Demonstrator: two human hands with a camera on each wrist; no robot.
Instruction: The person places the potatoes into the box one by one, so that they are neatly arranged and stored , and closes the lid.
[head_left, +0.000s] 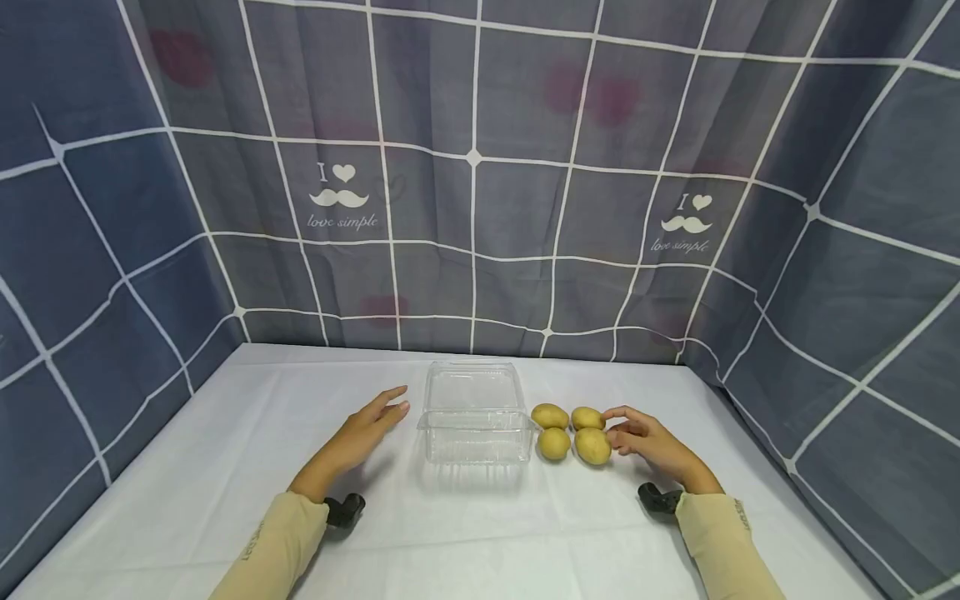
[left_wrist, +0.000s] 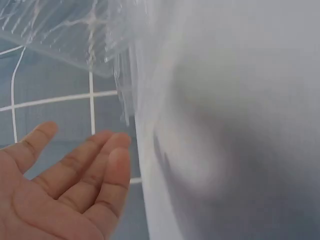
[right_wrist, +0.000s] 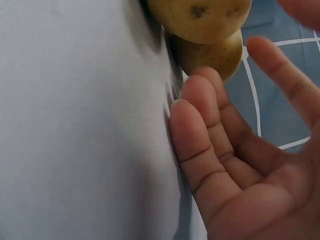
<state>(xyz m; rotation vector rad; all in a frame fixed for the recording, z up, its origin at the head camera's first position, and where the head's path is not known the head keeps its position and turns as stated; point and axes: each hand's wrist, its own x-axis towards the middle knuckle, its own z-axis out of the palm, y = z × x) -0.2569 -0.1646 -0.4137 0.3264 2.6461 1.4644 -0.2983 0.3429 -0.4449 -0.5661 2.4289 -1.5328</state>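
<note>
- The person's left grip point(head_left: 362, 435) is relaxed and wide, holding nothing, just left of the clear container.
- The clear container point(head_left: 477, 440) stands on the white-covered desk point(head_left: 180, 483) between the hands, its lid point(head_left: 474, 388) already folded back on the far side; that much is done.
- Right of it, four potatoes point(head_left: 593, 447) sit in a close cluster; all lie outside the container, none lifted, so their handling appears wholly left.
- The right grip point(head_left: 651, 442) is fairly wide, fingers loosely bent beside the two right-hand potatoes; whether a fingertip touches one is hard to tell.
</note>
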